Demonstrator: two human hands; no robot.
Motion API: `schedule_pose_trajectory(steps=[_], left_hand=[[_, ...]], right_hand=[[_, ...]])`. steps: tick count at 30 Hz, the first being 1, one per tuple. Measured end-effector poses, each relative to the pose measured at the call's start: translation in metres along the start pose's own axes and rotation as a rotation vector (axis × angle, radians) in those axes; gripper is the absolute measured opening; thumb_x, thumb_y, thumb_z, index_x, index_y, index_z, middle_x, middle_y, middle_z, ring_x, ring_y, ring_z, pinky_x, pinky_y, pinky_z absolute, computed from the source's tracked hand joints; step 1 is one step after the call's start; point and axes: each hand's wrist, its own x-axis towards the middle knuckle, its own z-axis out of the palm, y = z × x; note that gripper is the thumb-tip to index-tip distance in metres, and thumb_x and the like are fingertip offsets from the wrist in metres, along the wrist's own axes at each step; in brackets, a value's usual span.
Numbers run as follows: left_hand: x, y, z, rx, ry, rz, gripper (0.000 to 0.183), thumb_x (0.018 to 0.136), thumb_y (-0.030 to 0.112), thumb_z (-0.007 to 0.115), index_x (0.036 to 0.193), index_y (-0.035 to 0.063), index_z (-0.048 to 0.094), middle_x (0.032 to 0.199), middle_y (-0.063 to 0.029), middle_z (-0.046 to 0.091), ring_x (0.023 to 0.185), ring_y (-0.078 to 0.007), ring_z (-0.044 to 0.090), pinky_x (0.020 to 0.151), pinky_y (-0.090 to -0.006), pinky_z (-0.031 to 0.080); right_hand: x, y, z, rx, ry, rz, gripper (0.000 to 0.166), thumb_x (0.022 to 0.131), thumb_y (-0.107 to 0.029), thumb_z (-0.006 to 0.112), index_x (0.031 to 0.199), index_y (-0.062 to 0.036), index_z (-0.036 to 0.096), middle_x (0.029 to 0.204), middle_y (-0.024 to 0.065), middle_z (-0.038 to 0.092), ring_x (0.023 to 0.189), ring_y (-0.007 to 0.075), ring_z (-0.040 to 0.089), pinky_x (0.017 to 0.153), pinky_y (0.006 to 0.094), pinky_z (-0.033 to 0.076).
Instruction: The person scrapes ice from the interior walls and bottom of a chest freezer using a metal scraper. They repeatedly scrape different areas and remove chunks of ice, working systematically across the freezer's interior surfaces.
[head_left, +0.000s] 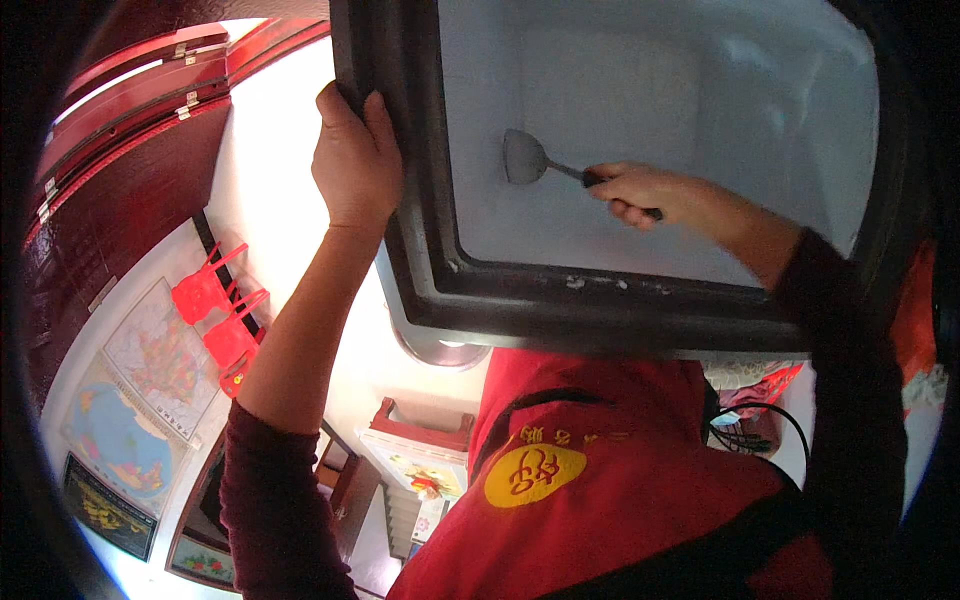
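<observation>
A large box-like appliance, apparently a chest freezer, has a dark rim (525, 300) around a pale grey interior (615, 82). At the rim's left side, my left hand (360, 161) grips the edge with its fingers curled over it. Inside the cavity, my right hand (637, 195) is closed around the dark handle of a metal wok spatula (525, 157). The spatula's broad blade points left and lies at or close to the left inner wall; contact is not clear. Small white bits stick to the rim's near side. A red apron with a yellow emblem (535, 475) covers my front.
Red chairs (199, 296) and wall maps (161, 352) show at left, beyond my left forearm. Dark red hinged panels (135, 172) are at upper left. Below the rim are a wooden-framed piece of furniture (420, 431) and, right of the apron, a black cable (799, 427).
</observation>
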Motion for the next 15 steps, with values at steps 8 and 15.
schedule_pose_trajectory(steps=[8,15], left_hand=[[-0.002,-0.005,0.002,-0.01,-0.002,0.011,0.031,0.09,0.026,0.043,0.106,0.0005,0.034,0.08,-0.0231,0.059,0.071,-0.0413,0.058,0.06,-0.0458,0.046],[0.001,-0.003,-0.002,0.018,-0.016,0.006,0.033,0.09,0.026,0.044,0.107,0.0007,0.033,0.082,-0.0227,0.059,0.072,-0.0412,0.058,0.061,-0.0467,0.046]], right_hand=[[-0.114,-0.03,-0.027,-1.139,0.058,-0.434,0.048,0.08,-0.011,0.054,0.127,-0.0061,0.044,0.081,0.0181,0.059,0.069,0.0233,0.058,0.064,0.037,0.047],[-0.082,-0.078,0.022,-1.51,0.014,-0.217,0.043,0.086,-0.008,0.048,0.128,-0.0051,0.041,0.09,0.0165,0.061,0.075,0.0202,0.06,0.064,0.0334,0.049]])
